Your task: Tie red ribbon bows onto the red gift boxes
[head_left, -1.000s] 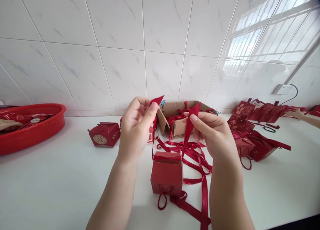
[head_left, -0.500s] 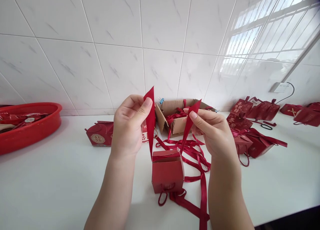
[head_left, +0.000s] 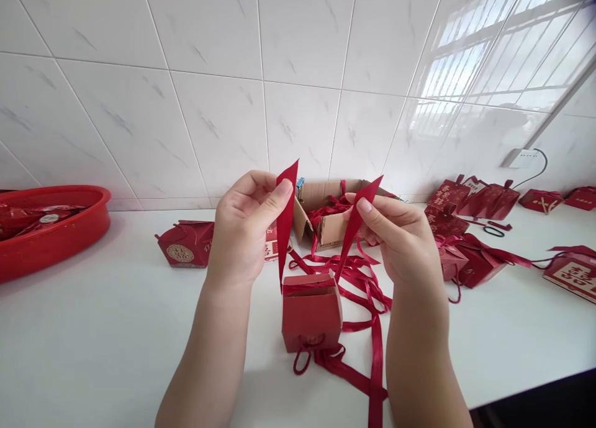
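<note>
A small red gift box (head_left: 311, 321) sits on the white table between my forearms, with a cord loop hanging at its near side. A red ribbon (head_left: 285, 241) passes through the top of the box, and its two ends rise from either side. My left hand (head_left: 249, 223) pinches the left end between thumb and fingers, its slanted tip sticking up. The right end is pinched the same way in my right hand (head_left: 395, 229). Both ends look fairly taut above the box.
Loose red ribbon (head_left: 376, 353) trails over the table (head_left: 116, 347) right of the box. Behind stands an open cardboard box (head_left: 333, 230) of ribbon. A red basin (head_left: 69, 241) is at left, a patterned box (head_left: 184, 245) nearer. Several finished red boxes (head_left: 475, 260) and scissors (head_left: 493, 231) lie right.
Both hands have shifted slightly right, still gripping the ribbon ends. The camera view has moved a little, and another red box with a pale label now shows at the right edge.
</note>
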{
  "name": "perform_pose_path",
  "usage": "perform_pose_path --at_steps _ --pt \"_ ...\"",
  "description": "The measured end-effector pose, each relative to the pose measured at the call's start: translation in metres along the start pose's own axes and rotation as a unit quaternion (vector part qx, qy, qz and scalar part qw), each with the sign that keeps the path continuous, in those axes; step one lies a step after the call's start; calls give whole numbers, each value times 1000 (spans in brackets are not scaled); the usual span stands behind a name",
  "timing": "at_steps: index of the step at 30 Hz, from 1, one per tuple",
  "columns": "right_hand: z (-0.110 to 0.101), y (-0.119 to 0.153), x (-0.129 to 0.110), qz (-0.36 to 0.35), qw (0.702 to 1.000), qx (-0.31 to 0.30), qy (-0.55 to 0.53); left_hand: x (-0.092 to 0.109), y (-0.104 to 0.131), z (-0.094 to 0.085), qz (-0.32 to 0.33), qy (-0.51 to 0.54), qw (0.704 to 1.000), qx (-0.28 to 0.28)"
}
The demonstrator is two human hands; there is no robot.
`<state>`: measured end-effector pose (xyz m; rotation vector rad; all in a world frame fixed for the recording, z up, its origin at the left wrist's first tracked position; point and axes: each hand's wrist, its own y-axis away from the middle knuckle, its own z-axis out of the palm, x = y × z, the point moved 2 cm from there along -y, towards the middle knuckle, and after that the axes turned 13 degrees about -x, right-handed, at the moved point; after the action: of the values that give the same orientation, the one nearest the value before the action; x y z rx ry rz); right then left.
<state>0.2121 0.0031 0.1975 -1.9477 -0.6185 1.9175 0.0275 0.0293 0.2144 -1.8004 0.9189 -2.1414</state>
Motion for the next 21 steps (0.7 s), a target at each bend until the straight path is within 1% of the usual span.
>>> perform_pose_path --at_steps 2,5,9,14,17,21 --pt "0 0 0 -11 1000 7 6 0 0 0 4 -4 1000 1" --pt "0 0 0 -20 999 20 19 -1 1 -1 11 -16 1000 18" --pt "0 0 0 -25 999 24 5 -2 0 -2 19 -18 999 24" --pt "4 1 -1 -9 999 -18 -39 -1 0 1 31 -8 999 25" --pt "13 2 -2 15 996 -54 -63 -2 2 7 32 -12 999 21" --pt "23 3 -2 23 991 -99 -86 -4 4 22 23 -21 999 -23"
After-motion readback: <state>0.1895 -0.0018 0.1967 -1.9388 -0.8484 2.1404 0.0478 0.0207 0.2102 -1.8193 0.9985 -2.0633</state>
